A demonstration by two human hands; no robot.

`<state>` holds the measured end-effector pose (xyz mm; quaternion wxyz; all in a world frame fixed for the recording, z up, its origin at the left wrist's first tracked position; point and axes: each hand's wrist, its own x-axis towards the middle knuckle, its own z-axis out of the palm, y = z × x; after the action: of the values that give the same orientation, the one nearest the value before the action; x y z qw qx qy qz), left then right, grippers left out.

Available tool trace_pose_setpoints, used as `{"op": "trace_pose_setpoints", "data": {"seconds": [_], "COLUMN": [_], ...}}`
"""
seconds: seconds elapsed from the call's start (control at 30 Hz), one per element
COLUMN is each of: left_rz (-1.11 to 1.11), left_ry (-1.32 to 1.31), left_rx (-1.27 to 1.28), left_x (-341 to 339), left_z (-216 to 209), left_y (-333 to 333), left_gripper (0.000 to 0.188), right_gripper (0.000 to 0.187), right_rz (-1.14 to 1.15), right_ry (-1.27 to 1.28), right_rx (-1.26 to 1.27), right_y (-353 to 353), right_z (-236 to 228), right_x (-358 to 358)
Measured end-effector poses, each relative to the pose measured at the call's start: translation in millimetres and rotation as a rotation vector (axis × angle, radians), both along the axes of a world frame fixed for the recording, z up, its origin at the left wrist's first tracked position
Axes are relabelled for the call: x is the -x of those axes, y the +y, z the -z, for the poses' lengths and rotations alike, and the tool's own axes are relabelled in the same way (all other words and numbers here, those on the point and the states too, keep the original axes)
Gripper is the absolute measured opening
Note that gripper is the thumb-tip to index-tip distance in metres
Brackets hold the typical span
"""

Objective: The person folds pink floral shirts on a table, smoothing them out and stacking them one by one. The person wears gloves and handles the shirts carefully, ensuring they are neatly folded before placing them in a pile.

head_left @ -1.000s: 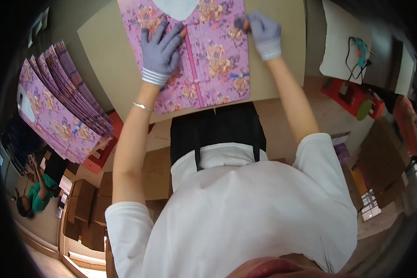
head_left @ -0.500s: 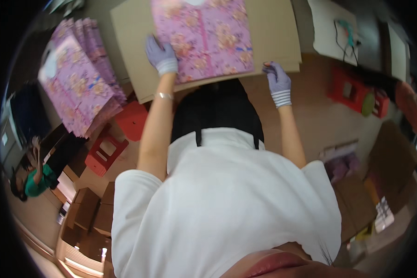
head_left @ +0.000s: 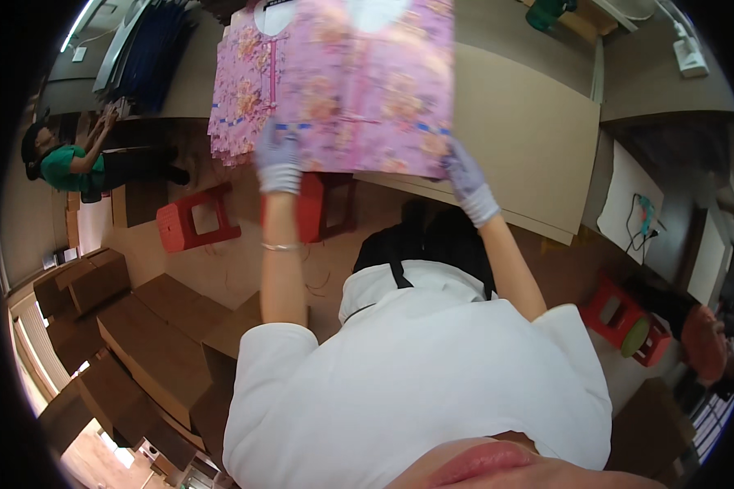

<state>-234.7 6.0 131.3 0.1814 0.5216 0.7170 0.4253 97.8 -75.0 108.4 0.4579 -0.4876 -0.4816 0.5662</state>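
A folded pink-purple floral garment [head_left: 367, 98] is stretched flat between my hands at the top of the view, somewhat blurred. My left hand [head_left: 278, 155], in a pale purple glove, grips its lower left corner. At the lower right corner my right hand [head_left: 468, 175], gloved likewise, closes on the edge, its fingers partly behind the fabric. Just left of the held garment lies a stack of similar floral garments [head_left: 240, 98], which it partly overlaps. Below and to the right is a beige board [head_left: 530, 138] on the table.
Red stools [head_left: 196, 224] stand on the floor to the left, another red stool [head_left: 612, 314] at the right. Brown cardboard boxes [head_left: 155, 342] fill the lower left. A person in green [head_left: 73, 167] is at the far left. A white power strip [head_left: 691, 53] sits at upper right.
My hands have carried the floral garment left off the board to the garment stack. My right hand has taken hold of its corner. The view has turned left.
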Motion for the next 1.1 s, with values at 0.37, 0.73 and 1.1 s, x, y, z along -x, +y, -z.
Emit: {"op": "trace_pose_setpoints", "data": {"seconds": [0.37, 0.73, 1.1], "left_rz": [-0.218, 1.026, 0.327], "left_ry": [0.858, 0.963, 0.147], "left_rx": [0.339, 0.234, 0.136], "left_x": [101, -223, -158], "left_z": [-16, 92, 94], "left_y": [124, -26, 64], "left_gripper": [0.047, 0.044, 0.080], "right_gripper": [0.047, 0.056, 0.032], "right_rz": [0.438, 0.620, 1.031], "right_ry": [-1.117, -1.587, -0.230], "right_rx": [0.232, 0.708, -0.007], "right_y": [-37, -32, -150], "right_z": [108, 102, -75], "right_x": [-241, -289, -311]}}
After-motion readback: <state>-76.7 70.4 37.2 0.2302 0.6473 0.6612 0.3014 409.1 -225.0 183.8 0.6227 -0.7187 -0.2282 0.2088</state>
